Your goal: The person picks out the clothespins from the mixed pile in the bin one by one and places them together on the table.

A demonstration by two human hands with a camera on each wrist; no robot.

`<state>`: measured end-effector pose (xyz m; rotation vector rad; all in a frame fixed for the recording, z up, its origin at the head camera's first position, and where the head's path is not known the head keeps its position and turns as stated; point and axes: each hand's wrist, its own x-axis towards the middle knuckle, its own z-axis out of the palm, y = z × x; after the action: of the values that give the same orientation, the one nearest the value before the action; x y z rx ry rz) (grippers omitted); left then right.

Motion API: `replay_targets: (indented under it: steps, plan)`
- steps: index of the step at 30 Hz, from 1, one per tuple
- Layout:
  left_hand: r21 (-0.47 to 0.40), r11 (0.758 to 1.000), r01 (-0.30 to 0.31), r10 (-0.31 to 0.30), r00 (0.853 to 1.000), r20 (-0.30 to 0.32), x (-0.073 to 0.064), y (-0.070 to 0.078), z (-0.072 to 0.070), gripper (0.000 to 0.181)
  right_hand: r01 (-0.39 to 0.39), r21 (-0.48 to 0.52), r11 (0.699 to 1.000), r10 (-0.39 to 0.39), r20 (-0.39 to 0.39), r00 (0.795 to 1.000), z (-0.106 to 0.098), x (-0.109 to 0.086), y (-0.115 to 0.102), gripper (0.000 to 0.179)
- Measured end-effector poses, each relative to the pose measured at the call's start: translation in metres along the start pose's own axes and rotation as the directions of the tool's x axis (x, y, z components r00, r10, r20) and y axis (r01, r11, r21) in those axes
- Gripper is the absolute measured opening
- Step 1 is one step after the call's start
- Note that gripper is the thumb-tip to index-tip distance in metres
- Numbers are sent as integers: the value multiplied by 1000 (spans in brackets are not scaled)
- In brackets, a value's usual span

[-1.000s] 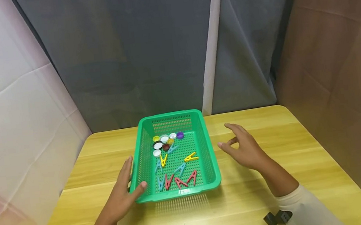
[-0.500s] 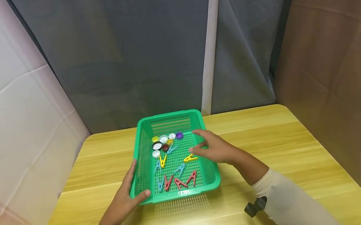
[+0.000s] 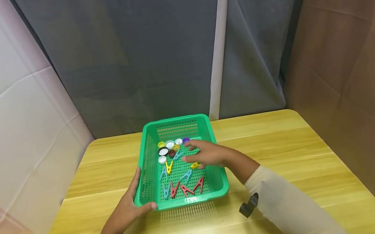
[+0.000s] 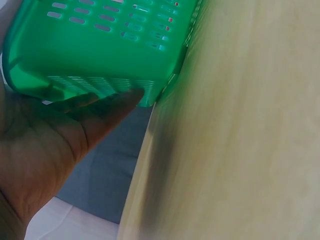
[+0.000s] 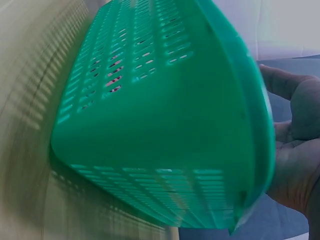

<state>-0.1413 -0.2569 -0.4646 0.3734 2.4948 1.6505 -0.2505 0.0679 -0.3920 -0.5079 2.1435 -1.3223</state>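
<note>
On the wooden table [image 3: 281,145], whose surface runs out to either side: one perforated green basket [image 3: 152,171], rectangular, far rim against the table's back edge in the head view. Left hand [image 3: 125,207]: fingers extended along the basket's left outer wall, thumb at the near rim. Right hand [image 3: 210,154]: thumb and fingers parted, inside the right rim, contact unclear. Pegs [image 3: 173,192], red, yellow, blue, spaced over the mesh floor. Caps [image 3: 163,151], assorted, clustered far left.

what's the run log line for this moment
left hand: on green basket, near-left corner | right hand: hovering over basket | inside: clothespins, bottle caps
</note>
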Motion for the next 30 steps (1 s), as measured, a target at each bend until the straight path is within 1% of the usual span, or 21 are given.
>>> replay_targets:
  steps: [4,9,13,18,25,30]
  plan:
    - [-1,1000,2,-2,1000,4,1,-2,0,131,-6,-9,1000,7,56,998,4,12,1,69]
    - [12,1000,3,-3,1000,0,0,-4,-1,131,-4,-65,998,13,138,990,10,24,3,65]
    - [19,1000,2,-2,1000,3,0,-6,-1,129,-3,-126,992,29,206,978,14,31,2,65]
    - [24,1000,9,-9,1000,2,-1,-7,-1,128,-5,-178,984,55,279,959,18,37,3,66]
    - [30,999,15,-15,1000,3,0,-5,0,127,-32,-230,973,110,334,936,24,40,5,67]
    - [34,999,10,-10,1000,-2,0,-3,-1,128,-52,-261,964,142,339,930,28,40,5,67]
